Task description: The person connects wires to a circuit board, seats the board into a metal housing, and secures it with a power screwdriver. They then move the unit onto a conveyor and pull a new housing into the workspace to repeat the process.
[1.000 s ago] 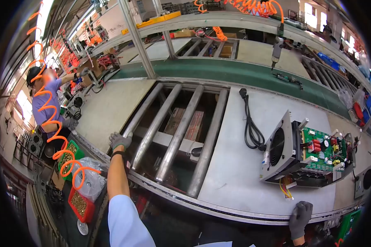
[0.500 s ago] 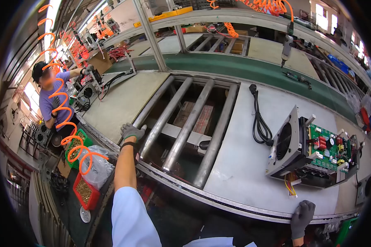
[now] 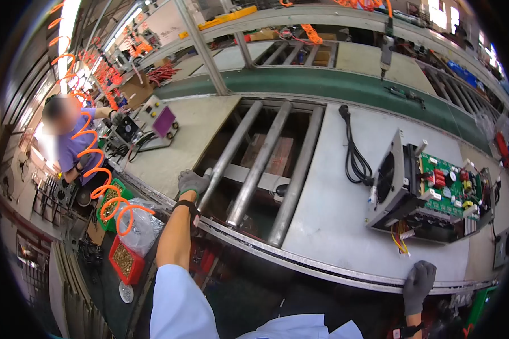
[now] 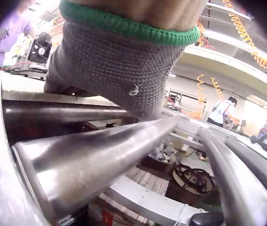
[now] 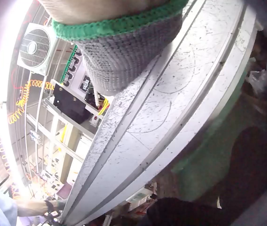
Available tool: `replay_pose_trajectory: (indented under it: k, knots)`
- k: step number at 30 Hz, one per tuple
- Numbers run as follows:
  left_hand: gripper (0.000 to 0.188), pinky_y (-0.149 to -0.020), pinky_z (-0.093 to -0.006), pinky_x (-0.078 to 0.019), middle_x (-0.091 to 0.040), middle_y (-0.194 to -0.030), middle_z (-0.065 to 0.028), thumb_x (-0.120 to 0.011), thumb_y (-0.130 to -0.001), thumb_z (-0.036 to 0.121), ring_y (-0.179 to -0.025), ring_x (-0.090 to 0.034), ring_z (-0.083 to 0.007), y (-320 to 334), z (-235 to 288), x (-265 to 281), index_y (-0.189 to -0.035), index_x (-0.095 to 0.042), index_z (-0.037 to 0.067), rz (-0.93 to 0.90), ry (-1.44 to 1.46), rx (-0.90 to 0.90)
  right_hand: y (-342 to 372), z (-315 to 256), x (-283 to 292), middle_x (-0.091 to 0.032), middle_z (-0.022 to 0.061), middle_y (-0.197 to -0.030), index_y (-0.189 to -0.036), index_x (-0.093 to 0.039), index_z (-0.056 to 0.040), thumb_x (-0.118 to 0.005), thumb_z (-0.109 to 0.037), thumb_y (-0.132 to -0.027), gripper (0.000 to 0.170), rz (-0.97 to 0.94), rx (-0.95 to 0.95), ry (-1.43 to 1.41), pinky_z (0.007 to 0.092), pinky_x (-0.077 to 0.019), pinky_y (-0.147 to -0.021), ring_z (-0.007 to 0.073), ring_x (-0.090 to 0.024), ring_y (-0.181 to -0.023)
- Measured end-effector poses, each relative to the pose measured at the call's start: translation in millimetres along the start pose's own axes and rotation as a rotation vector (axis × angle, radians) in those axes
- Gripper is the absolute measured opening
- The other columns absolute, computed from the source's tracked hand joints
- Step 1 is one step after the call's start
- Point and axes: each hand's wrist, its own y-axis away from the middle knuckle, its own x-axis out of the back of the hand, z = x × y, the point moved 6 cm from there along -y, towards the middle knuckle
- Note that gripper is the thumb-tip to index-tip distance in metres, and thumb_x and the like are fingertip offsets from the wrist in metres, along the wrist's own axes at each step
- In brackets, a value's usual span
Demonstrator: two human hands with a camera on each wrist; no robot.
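Note:
My left hand (image 3: 192, 182), in a grey glove with a green cuff, rests at the edge of the pale board (image 3: 175, 135) beside the metal rollers (image 3: 260, 164). In the left wrist view it lies over the board's edge, close above a shiny roller (image 4: 91, 160); its fingertips are mostly hidden. My right hand (image 3: 418, 282), gloved alike, rests with loosely bent fingers on the metal rail (image 3: 345, 280) along the front edge. Beyond it sits a power unit (image 3: 430, 192) with a fan and an exposed green circuit board. A black power cord (image 3: 353, 147) lies to its left.
A person (image 3: 76, 135) stands at the far left by a unit with a purple panel (image 3: 164, 122). Red (image 3: 126, 260) and green bins hold small parts below an orange coiled hose (image 3: 104, 189). A power screwdriver (image 3: 387, 53) hangs over the green conveyor belt (image 3: 300, 82).
The head view has shifted slightly. Both my hands stay at their places on the line. At the far left, the other person's unit has turned, and its purple panel now shows.

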Motion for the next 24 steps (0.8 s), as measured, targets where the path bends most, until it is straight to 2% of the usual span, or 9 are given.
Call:
replay_pose_trajectory:
  k: [2, 4, 5, 8, 14, 16, 20, 21, 24]
  knots:
    - [0.102, -0.114, -0.0445, -0.0388, -0.052, -0.142, -0.0279, -0.047, -0.088, 0.079, -0.137, -0.048, -0.0386, 20, 12, 5, -0.138, -0.05, -0.011, -0.014, 0.007, -0.04, -1, 0, 2, -0.061, 0.0191, -0.103, -0.098, -0.059, -0.0003, -0.06, -0.003, -0.083, 0.015, 0.01, -0.013, 0.016, 0.0493, -0.0472, -0.086, 0.0401, -0.057, -0.097]
    - [0.101, -0.11, -0.0444, -0.0432, -0.054, -0.141, -0.027, -0.046, -0.089, 0.079, -0.134, -0.052, -0.0378, 39, 25, 3, -0.137, -0.052, -0.01, -0.035, -0.025, -0.036, -3, 0, 3, -0.062, 0.0184, -0.101, -0.097, -0.06, -0.0003, -0.061, -0.004, -0.082, 0.015, 0.018, 0.001, 0.022, 0.0491, -0.0477, -0.085, 0.0401, -0.058, -0.096]
    - [0.1, -0.106, -0.0444, -0.0474, -0.057, -0.136, -0.0265, -0.047, -0.088, 0.081, -0.129, -0.057, -0.0373, 48, 32, 3, -0.133, -0.055, -0.009, 0.014, -0.034, -0.068, -2, 1, 3, -0.062, 0.0179, -0.1, -0.096, -0.061, -0.0004, -0.062, -0.005, -0.082, 0.015, 0.034, -0.006, 0.018, 0.049, -0.0482, -0.084, 0.0398, -0.058, -0.095]
    - [0.101, -0.104, -0.0444, -0.0489, -0.061, -0.132, -0.0254, -0.047, -0.086, 0.083, -0.125, -0.06, -0.0369, 79, 54, -1, -0.13, -0.059, -0.007, 0.036, -0.063, -0.123, -5, -2, 6, -0.063, 0.0175, -0.099, -0.095, -0.061, -0.0006, -0.062, -0.005, -0.082, 0.014, 0.043, 0.002, 0.006, 0.049, -0.0485, -0.083, 0.0394, -0.059, -0.095]
    - [0.098, -0.091, -0.0446, -0.055, -0.069, -0.116, -0.0234, -0.046, -0.085, 0.085, -0.11, -0.069, -0.0356, 169, 109, 7, -0.117, -0.067, -0.005, 0.028, -0.052, -0.324, -2, -2, 8, -0.063, 0.0173, -0.1, -0.096, -0.062, -0.0014, -0.064, -0.006, -0.082, 0.015, 0.075, 0.031, 0.009, 0.0487, -0.0487, -0.084, 0.0388, -0.059, -0.096]
    - [0.098, -0.089, -0.0452, -0.0553, -0.069, -0.115, -0.0231, -0.045, -0.086, 0.085, -0.109, -0.07, -0.0349, 206, 127, 16, -0.118, -0.064, -0.005, 0.042, -0.015, -0.384, 0, -2, 7, -0.063, 0.0171, -0.101, -0.096, -0.062, -0.0016, -0.064, -0.007, -0.082, 0.015, 0.067, 0.036, 0.008, 0.0488, -0.0486, -0.084, 0.0386, -0.059, -0.097]
    - [0.097, -0.085, -0.0454, -0.0558, -0.068, -0.115, -0.0222, -0.041, -0.088, 0.085, -0.107, -0.07, -0.0341, 271, 162, 22, -0.128, -0.053, -0.003, -0.093, -0.024, -0.493, 1, 3, 5, -0.064, 0.0167, -0.102, -0.096, -0.063, -0.0019, -0.065, -0.007, -0.081, 0.017, 0.044, 0.024, -0.015, 0.0493, -0.048, -0.085, 0.0385, -0.059, -0.098]
    - [0.088, -0.086, -0.0494, -0.0548, -0.071, -0.106, -0.0255, -0.047, -0.09, 0.078, -0.102, -0.071, -0.0387, 284, 170, 24, -0.127, -0.055, -0.003, -0.069, 0.02, -0.52, 1, 3, 5, -0.064, 0.0166, -0.102, -0.096, -0.063, -0.002, -0.065, -0.007, -0.08, 0.017, 0.038, 0.02, -0.025, 0.0494, -0.0478, -0.086, 0.0386, -0.059, -0.099]
    - [0.086, -0.083, -0.0498, -0.0555, -0.072, -0.097, -0.0243, -0.048, -0.091, 0.076, -0.096, -0.073, -0.038, 314, 183, 30, -0.126, -0.056, -0.002, -0.119, 0.091, -0.665, 0, -3, 6, -0.063, 0.0167, -0.103, -0.096, -0.063, -0.0019, -0.066, -0.008, -0.08, 0.018, 0.028, 0.014, -0.053, 0.0496, -0.0473, -0.086, 0.0386, -0.058, -0.1]
